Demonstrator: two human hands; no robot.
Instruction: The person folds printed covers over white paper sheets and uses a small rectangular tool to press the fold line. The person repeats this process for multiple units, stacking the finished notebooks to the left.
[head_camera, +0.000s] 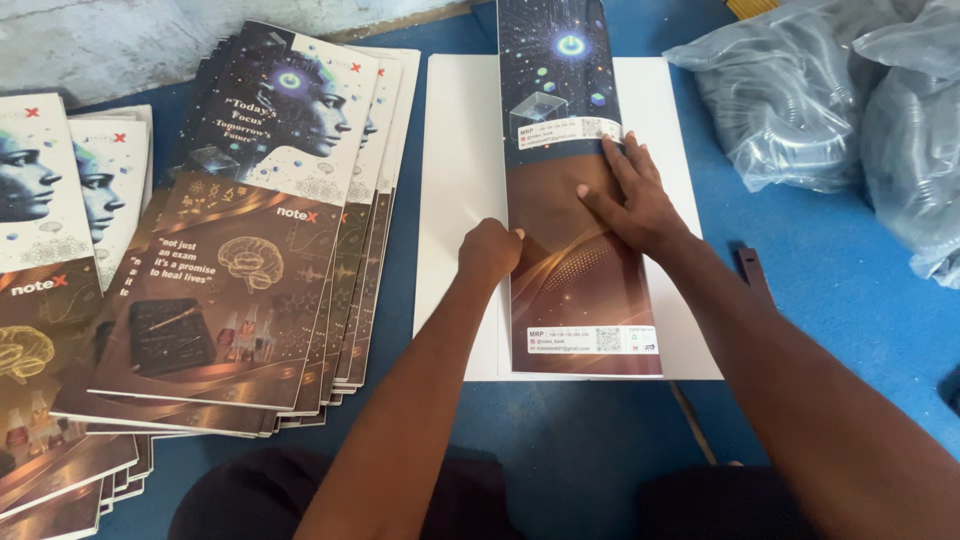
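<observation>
— While the right hand (632, 205) lies flat with its fingers spread on the folded cover (572, 215), what is the left hand (488, 250) doing?

— It is closed into a fist, holding nothing, its knuckles pressed against the cover's left edge, right where the fold runs. The cover lies long and narrow down the middle of the white sheets (455, 180), which sit on the blue floor (840, 270) straight in front of the person.

— So how far along does the work look?

— I'd judge this one piece as mid-fold. The printed side faces up, the panel lies flat, and the fist sits about halfway along the crease — the stretch towards the far end may not be pressed yet, though I cannot tell how sharp the fold is there.

— And the rest?

— To the left there are two fanned stacks of printed covers (250, 240) and (45, 300), overlapping one another, all lying open and flat. They look unfolded, so a good deal seems left. I see no heap of finished folded ones in view, so I cannot say how many are done.

— Anything else nearby?

— Clear plastic bags (800, 100) with coiled grey stuff inside, at the far right, well apart from both hands — and a small dark strip (752, 272) on the floor just beside the right forearm.
</observation>
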